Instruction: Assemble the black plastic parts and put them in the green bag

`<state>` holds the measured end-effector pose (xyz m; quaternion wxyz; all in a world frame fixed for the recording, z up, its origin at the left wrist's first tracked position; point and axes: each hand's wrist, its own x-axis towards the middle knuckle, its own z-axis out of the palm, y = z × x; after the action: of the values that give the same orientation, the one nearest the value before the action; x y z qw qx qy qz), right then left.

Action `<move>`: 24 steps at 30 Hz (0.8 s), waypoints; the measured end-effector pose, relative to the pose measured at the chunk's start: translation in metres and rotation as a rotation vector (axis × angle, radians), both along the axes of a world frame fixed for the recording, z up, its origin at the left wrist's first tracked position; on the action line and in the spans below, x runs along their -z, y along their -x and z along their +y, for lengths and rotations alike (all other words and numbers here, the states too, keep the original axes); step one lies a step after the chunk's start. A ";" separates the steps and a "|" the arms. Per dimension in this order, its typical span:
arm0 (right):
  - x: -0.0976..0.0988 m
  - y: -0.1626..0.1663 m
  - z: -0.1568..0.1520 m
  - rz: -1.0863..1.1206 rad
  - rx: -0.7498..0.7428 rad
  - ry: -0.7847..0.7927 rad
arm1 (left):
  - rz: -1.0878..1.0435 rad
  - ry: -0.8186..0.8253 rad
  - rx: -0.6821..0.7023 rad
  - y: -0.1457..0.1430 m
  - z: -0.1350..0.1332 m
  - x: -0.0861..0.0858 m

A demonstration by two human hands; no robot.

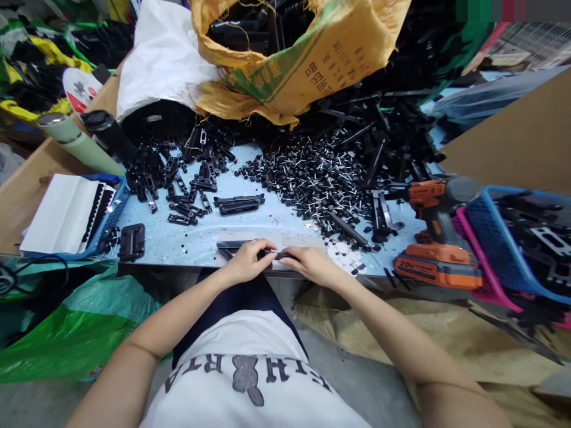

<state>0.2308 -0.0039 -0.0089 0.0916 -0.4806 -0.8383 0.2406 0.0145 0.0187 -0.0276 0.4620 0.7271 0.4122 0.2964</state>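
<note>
My left hand (247,260) and my right hand (311,263) rest at the near edge of the light blue worktable (187,241). Both pinch a long black plastic bar (234,244) that lies across the table edge between them. The left fingers curl over its middle, the right fingers close on its right end. A small white piece shows between the fingertips. A pair of finished black bars (238,204) lies farther back on the table.
A heap of black screws and pins (312,178) covers the table's middle. Black brackets (169,178) lie at left, an orange cordless drill (435,238) at right. Blue baskets stand at both sides (513,238). A yellow sack (303,53) of black parts sits at the back.
</note>
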 end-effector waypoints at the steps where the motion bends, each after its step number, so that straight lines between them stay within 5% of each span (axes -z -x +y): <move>1: 0.002 -0.002 0.003 -0.049 -0.031 0.045 | 0.077 -0.089 0.053 0.004 0.001 0.001; 4: 0.012 -0.008 0.009 -0.158 -0.047 0.017 | 0.330 -0.236 0.135 0.015 0.009 0.005; 9: 0.028 -0.013 0.012 -0.242 -0.126 -0.103 | 0.567 -0.225 0.231 0.026 0.023 0.015; 18: 0.043 0.008 0.010 -0.361 -0.173 -0.262 | 0.712 -0.373 0.232 0.018 0.022 0.020; 24: 0.033 0.016 0.003 -0.405 -0.114 -0.417 | 0.663 -0.442 0.104 0.018 0.015 0.031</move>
<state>0.2152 -0.0010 -0.0420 0.0055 -0.4419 -0.8964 -0.0330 -0.0030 0.0341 -0.0582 0.1508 0.8851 0.4281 0.1033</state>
